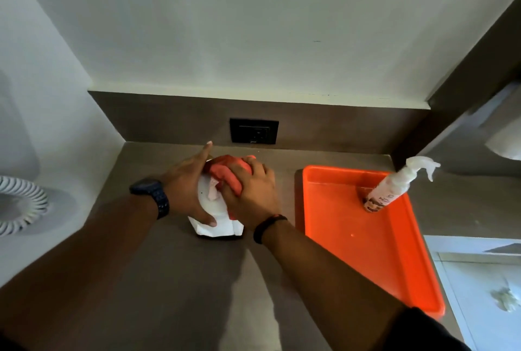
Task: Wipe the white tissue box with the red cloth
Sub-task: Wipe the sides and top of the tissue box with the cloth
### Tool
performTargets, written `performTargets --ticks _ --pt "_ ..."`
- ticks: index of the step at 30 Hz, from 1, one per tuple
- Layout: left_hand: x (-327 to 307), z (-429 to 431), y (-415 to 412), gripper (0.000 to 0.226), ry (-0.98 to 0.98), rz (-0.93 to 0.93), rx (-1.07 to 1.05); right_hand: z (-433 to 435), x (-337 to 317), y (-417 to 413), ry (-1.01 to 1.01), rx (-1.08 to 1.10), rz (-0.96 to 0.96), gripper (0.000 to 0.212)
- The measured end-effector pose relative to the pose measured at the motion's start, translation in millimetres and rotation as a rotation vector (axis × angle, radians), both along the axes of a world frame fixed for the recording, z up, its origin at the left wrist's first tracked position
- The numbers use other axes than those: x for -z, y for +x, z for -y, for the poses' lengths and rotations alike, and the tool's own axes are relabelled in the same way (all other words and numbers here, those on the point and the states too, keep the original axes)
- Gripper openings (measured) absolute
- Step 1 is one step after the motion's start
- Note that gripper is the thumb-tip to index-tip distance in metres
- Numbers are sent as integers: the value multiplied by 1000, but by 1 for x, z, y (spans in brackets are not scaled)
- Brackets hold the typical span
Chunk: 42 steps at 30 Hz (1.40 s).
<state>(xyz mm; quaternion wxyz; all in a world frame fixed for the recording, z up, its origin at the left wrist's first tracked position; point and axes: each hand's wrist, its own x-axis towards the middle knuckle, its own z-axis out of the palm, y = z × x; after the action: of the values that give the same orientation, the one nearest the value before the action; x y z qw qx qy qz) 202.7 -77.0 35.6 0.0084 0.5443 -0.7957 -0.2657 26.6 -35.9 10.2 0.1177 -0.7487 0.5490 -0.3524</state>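
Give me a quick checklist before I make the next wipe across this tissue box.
1. Red cloth in the right hand: ok, bunched under the fingers.
2. Cloth touching the white tissue box: ok, pressed on its top.
3. Left hand steadying the box: ok, grip along its left side.
4. Box flat on the counter: ok.
5. Space clear of the orange tray and spray bottle: ok, both stand apart to the right.
6. Box surface clean yet: cannot tell, hands cover it.
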Motion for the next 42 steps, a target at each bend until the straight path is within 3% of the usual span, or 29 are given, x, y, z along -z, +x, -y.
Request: performTargets --ticks 3,13,19,23,25,27,29,32,36,39,42 --pt "2 0 1 161 -33 -29 10 -5 1 8 98 -38 -27 41" --pt "-5 -8 -6 163 -19 -10 -18 -13 -7 1 -133 -68 35 41" --pt "-6 -12 -11 160 -30 21 -72 -9 0 -9 -18 -46 18 34" --pt "-9 -20 -14 156 -42 54 -183 -5 -6 -23 372 332 425 26" --pt "-7 -24 -17 152 -56 60 -295 -3 -8 -36 525 530 780 11" --pt "-4 -25 -19 147 -70 82 -374 -2 -6 -43 589 614 1107 10" --pt "-5 -21 -18 148 -138 169 -260 -4 -10 -46 561 594 1306 13" --pt "-17 -2 -15 155 -184 424 181 -3 -11 -46 515 552 1423 15" --pt "-35 23 -26 136 -203 670 549 -4 -8 -45 531 516 1446 14" --pt "-40 28 -34 119 -197 606 624 -5 -8 -48 508 493 1462 13" --pt "-35 24 -32 111 -152 498 452 -6 -6 -51 472 519 1471 13"
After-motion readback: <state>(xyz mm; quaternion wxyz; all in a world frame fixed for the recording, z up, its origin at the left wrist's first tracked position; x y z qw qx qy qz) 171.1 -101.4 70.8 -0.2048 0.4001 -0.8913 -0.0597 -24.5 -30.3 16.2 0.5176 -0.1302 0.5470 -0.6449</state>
